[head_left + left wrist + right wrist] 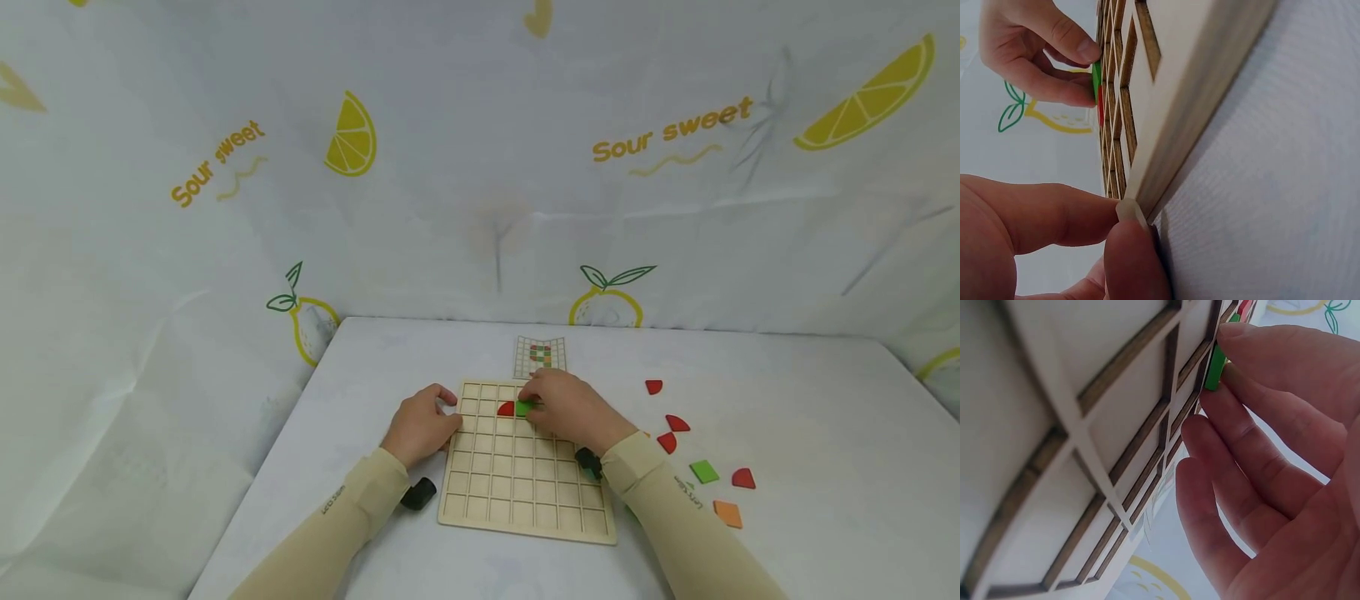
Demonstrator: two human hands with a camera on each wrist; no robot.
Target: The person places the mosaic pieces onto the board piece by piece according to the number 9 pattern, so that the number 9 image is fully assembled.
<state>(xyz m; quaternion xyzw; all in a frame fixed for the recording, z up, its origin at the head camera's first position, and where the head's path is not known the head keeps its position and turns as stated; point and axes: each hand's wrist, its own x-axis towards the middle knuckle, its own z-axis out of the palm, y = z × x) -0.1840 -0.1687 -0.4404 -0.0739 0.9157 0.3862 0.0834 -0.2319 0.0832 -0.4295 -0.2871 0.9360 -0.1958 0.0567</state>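
Observation:
A pale wooden grid board [525, 492] lies on the white table. My right hand [566, 408] pinches a green square tile [522, 408] between thumb and fingers over a cell in the board's upper part. That tile [1215, 367] also shows in the right wrist view, at the grid with the other fingers curved below it. Directly left of it, a red quarter-round tile [506, 409] sits in a cell. At the board's left edge my left hand [422, 425] holds the rim with thumb and index finger; the left wrist view shows these fingertips [1138, 250] against the board's side.
A small pattern card [521, 358] with a coloured grid stands behind the board. To the right lie several loose tiles, among them a red quarter-round [677, 423], a green square [704, 472] and an orange square [727, 513]. A printed cloth [450, 208] hangs behind the table.

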